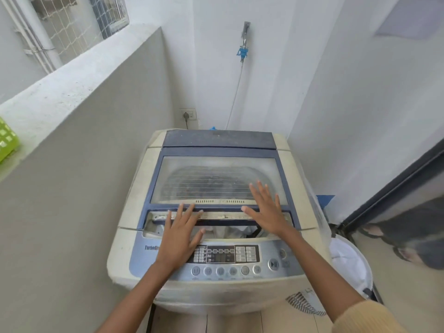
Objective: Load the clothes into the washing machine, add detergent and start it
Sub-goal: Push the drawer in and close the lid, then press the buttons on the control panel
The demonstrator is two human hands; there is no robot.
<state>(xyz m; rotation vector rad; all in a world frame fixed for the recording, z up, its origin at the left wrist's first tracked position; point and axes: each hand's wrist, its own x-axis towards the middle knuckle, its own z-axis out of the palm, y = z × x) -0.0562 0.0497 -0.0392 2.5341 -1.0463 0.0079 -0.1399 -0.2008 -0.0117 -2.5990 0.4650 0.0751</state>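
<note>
Pressing flat with straight fingers, gripping nothing, the left hand (179, 233) and right hand (266, 210) lie on the lid (216, 179) of the washing machine (134, 212). Clothes (236, 230) show in the gap under its front edge; fabric caught there could stop the lid seating, or fingertips could be nipped.

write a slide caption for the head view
Left hand and right hand lie flat on the washing machine lid, clothes showing through the gap.
</note>
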